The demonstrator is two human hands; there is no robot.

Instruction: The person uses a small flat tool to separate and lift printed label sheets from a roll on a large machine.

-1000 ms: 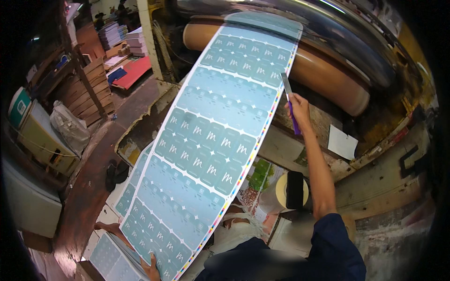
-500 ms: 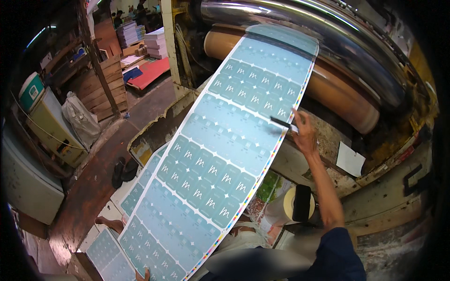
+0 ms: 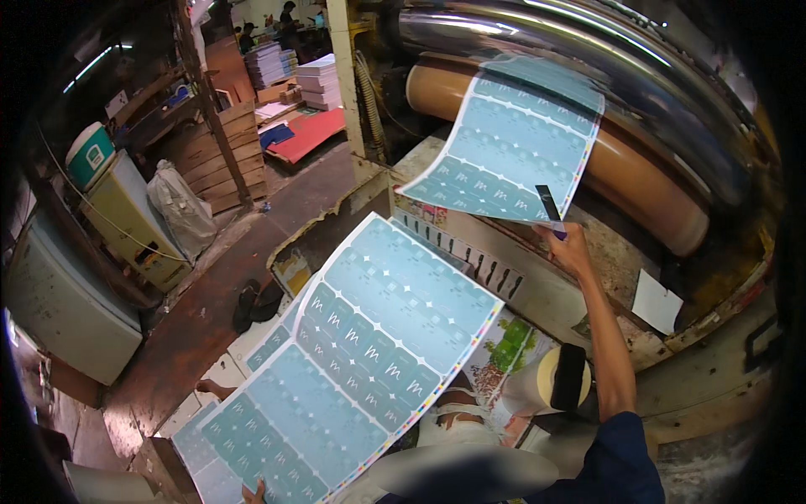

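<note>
A printed web (image 3: 520, 143) in light blue and green hangs from the rollers, its lower edge free. My right hand (image 3: 573, 250) is closed around a cutter knife (image 3: 548, 206) with a dark blade part, held at the right end of that free edge. A separate printed sheet (image 3: 395, 294) of the same pattern slopes down toward me, its far edge apart from the web. At the bottom of the view, my left hand (image 3: 253, 492) grips the near edge of this sheet. Only a few of its fingers show; the rest is hidden.
Large metal rollers (image 3: 579, 50) and a brown roller (image 3: 646, 202) stand ahead. A pale roll with a black object (image 3: 570, 378) on it lies by my right arm. White paper (image 3: 657, 302) rests farther right. Stacked papers (image 3: 317, 82) and sandals (image 3: 256, 304) are leftward.
The long printed strip is now parted in two. Its near piece has dropped toward me, while my right hand with the knife has moved slightly right. The whole view has shifted a little.
</note>
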